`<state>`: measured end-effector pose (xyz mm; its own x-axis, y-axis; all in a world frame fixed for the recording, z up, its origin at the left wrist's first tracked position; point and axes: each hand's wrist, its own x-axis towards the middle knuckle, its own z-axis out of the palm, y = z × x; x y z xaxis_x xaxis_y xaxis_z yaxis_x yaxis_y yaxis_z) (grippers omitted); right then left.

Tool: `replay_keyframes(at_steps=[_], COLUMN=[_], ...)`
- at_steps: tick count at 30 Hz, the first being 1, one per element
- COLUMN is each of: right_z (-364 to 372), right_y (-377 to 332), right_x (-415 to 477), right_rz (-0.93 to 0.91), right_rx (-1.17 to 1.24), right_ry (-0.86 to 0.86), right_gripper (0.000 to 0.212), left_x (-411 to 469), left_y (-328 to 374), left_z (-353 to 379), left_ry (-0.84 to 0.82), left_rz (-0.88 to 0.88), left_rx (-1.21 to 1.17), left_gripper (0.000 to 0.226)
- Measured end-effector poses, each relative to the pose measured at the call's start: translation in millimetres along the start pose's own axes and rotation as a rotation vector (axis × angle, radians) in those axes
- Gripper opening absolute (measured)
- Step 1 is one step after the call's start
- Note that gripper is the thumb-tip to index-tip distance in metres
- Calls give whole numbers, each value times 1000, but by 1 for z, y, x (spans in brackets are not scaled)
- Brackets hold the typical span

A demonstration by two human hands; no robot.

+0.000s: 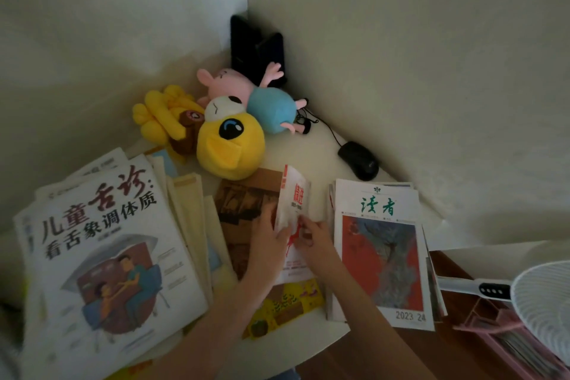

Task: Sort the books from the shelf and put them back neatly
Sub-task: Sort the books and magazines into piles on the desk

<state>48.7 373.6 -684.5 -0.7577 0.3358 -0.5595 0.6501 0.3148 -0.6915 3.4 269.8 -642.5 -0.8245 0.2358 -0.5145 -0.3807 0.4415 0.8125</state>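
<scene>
White paperback with red title (293, 210) lay tilted mid-desk, atop brown-covered book (243, 194) and yellow book (290, 302). Left hand (268, 234) gripped its left edge, fingers curled onto cover; right hand (314, 236) pinched its right edge. "读者" magazine stack (382, 244) just beside, to right. Large white "儿童舌诊" book (105, 244) topped pile at left. Yellow plush toy (229, 145) and black mouse (359, 160) sat behind on white desk (311, 148).

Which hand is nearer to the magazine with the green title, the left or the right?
Right. The right hand is on the white book, just beside the magazine; the left hand is farther away, at the book's other side.
</scene>
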Motion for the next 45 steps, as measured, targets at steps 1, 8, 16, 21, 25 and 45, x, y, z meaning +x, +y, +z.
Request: replay_keyframes(at_steps=[1,8,16,21,25,45], right_z=[-1,6,38,29,-12,-92], right_y=[1,-13,-18,-36,-47,-30], right_x=[2,19,46,8,-17,-45], right_rz=[14,183,202,-12,-127,-56], right_rx=[55,180,77,327,584,1189], right_ry=[-4,99,187,335,282,312], right_gripper=[44,52,8,24,20,33], left_x=[-5,-16,-13,-20,-25,-33], left_y=[3,23,28,28,38,58], left_z=[-2,-51,-76,-85,-93,-108], left_ry=[8,123,145,156,161,48], left_rz=[47,147,90,69,42,-102], left_rx=[53,66,-11,-99,-260,-789], left_gripper=[42,41,39,37,34,33])
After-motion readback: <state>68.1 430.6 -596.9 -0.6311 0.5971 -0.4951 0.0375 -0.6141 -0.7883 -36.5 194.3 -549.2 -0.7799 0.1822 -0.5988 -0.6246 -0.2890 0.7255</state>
